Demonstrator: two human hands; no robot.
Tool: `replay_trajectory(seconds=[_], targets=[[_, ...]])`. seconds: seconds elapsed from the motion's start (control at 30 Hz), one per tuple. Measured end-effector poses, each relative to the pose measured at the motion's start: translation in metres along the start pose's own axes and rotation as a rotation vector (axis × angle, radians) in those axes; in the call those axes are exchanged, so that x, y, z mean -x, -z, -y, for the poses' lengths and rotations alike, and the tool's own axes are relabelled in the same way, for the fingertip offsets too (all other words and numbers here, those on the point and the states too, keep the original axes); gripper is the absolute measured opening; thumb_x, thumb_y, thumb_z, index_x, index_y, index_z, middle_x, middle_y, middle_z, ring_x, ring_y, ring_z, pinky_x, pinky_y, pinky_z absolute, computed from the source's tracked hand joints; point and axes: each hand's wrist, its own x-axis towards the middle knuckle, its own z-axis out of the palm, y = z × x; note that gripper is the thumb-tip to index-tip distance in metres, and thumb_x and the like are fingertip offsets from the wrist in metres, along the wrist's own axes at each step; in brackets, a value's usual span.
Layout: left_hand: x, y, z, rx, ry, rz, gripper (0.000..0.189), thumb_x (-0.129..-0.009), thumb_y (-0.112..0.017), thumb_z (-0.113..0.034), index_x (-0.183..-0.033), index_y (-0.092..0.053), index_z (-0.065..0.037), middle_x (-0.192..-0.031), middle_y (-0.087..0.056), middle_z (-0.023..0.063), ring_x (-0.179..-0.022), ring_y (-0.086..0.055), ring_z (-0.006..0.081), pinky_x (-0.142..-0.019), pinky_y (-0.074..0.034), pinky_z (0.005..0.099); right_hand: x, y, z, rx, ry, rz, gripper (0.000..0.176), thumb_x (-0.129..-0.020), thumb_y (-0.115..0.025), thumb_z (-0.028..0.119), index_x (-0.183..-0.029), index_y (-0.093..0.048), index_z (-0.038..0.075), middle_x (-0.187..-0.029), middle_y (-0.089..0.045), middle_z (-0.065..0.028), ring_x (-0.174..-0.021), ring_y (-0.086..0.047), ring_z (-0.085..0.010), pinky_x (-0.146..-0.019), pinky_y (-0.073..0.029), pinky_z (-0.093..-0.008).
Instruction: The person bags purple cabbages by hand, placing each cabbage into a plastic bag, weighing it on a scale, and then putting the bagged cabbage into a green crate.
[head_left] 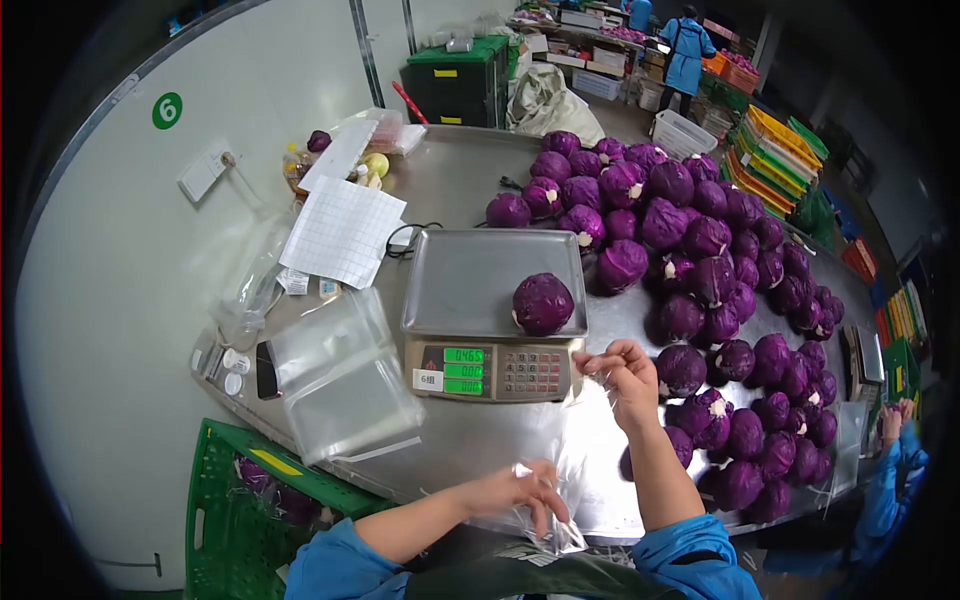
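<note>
A purple cabbage (543, 304) rests on the metal pan of a digital scale (490, 372) whose green display is lit. My right hand (622, 378), just right of the scale's keypad, pinches the upper edge of a clear plastic bag (574, 450). Lower down, my left hand (522, 496) is at the bag's bottom part, fingers bent around the thin film. Glare hides the bag's outline. Many more purple cabbages (708, 280) are heaped on the steel table right of the scale.
Flat clear bags (345, 375) lie left of the scale, near a phone (268, 370) and papers (343, 232). A green crate (205, 520) stands below left. Stacked crates (775, 160) and a person (686, 55) are behind; another person's hand (893, 420) is far right.
</note>
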Motion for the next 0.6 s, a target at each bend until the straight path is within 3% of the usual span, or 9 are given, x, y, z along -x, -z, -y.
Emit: replay_trajectory(seconds=[0.13, 0.2, 0.23, 0.3, 0.37, 0.43, 0.5, 0.57, 0.6], targets=[[-0.026, -0.019, -0.018, -1.259, 0.145, 0.177, 0.035, -0.078, -0.066, -0.021, -0.105, -0.053, -0.002, -0.084, -0.062, 0.0092, -0.069, -0.06, 0.0171, -0.065, -0.049, 0.03, 0.011, 0.001, 0.005, 0.174, -0.221, 0.138, 0.031, -0.083, -0.046, 0.004, -0.114, -0.044, -0.002, -0.087, -0.063, -0.0122, -0.08, -0.061, -0.0184, -0.069, -0.05, -0.029], [-0.009, -0.005, -0.047, -0.937, 0.148, -0.091, 0.028, -0.078, -0.066, -0.02, -0.099, -0.058, -0.002, -0.082, -0.063, 0.0085, -0.067, -0.06, 0.0154, -0.062, -0.049, 0.0268, 0.03, 0.026, 0.013, -0.064, -0.801, 0.414, 0.036, -0.085, -0.053, 0.023, -0.114, -0.049, 0.001, -0.085, -0.063, -0.0125, -0.059, -0.059, -0.0155, -0.047, -0.049, -0.0259], [0.0, 0.001, -0.054, -0.537, -0.235, -0.213, 0.021, -0.082, -0.061, -0.019, -0.093, -0.058, -0.002, -0.077, -0.062, 0.0079, -0.066, -0.06, 0.0143, -0.059, -0.05, 0.0265, 0.034, 0.024, 0.019, 0.177, -1.041, 0.625, 0.03, -0.083, -0.056, 0.024, -0.102, -0.057, 0.001, -0.075, -0.063, -0.0102, -0.052, -0.054, -0.0132, -0.047, -0.045, -0.0242], [-0.007, 0.012, -0.06, -0.28, -0.459, -0.383, 0.011, -0.085, -0.057, -0.016, -0.084, -0.057, -0.005, -0.073, -0.061, 0.0083, -0.062, -0.058, 0.0113, -0.053, -0.049, 0.0269, 0.062, 0.02, -0.017, 0.291, -0.518, 1.049, 0.02, -0.079, -0.061, 0.021, -0.083, -0.061, 0.001, -0.064, -0.057, -0.0026, -0.055, -0.05, -0.0099, -0.051, -0.04, -0.025], [-0.018, 0.029, -0.055, 0.531, -0.49, -0.022, 0.011, -0.085, -0.055, -0.014, -0.076, -0.054, -0.007, -0.07, -0.059, 0.0084, -0.055, -0.054, 0.0085, -0.045, -0.044, 0.0252, 0.058, 0.016, -0.008, 0.263, -0.61, 0.789, 0.017, -0.08, -0.061, 0.021, -0.076, -0.061, 0.004, -0.062, -0.055, -0.0008, -0.059, -0.051, -0.0109, -0.055, -0.041, -0.0259], [-0.024, 0.016, -0.053, 0.689, -0.38, -0.091, 0.012, -0.08, -0.062, -0.017, -0.079, -0.055, -0.008, -0.066, -0.057, 0.0045, -0.05, -0.049, 0.0059, -0.042, -0.036, 0.0217, 0.03, 0.028, -0.001, -0.145, -0.304, 0.182, 0.019, -0.079, -0.063, 0.025, -0.084, -0.059, 0.007, -0.066, -0.054, -0.0011, -0.063, -0.052, -0.013, -0.059, -0.042, -0.0248], [-0.025, 0.01, -0.053, -0.328, 0.115, -0.263, 0.017, -0.072, -0.068, -0.018, -0.079, -0.056, -0.008, -0.062, -0.053, -0.0002, -0.049, -0.046, 0.0053, -0.043, -0.034, 0.0209, 0.017, 0.018, 0.012, -1.025, -0.277, 0.153, 0.033, -0.078, -0.065, 0.029, -0.101, -0.054, 0.008, -0.073, -0.055, -0.0026, -0.066, -0.053, -0.0148, -0.062, -0.042, -0.0253], [-0.025, -0.001, -0.094, -0.658, 0.029, -0.458, 0.015, -0.066, -0.068, -0.01, -0.077, -0.058, -0.005, -0.066, -0.055, 0.0002, -0.055, -0.05, 0.0074, -0.049, -0.04, 0.0217, 0.009, 0.054, -0.012, -0.782, -0.461, 0.324, 0.042, -0.074, -0.07, 0.026, -0.104, -0.05, 0.005, -0.075, -0.056, -0.0045, -0.065, -0.054, -0.0154, -0.061, -0.044, -0.0252], [-0.03, 0.019, -0.107, -0.557, -0.079, -0.855, 0.017, -0.064, -0.067, -0.006, -0.078, -0.059, -0.004, -0.068, -0.058, 0.003, -0.057, -0.053, 0.0095, -0.051, -0.042, 0.0225, -0.003, 0.045, -0.003, 0.031, -0.31, 0.238, 0.038, -0.073, -0.07, 0.023, -0.1, -0.052, 0.004, -0.076, -0.056, -0.0056, -0.066, -0.055, -0.0157, -0.061, -0.045, -0.026]])
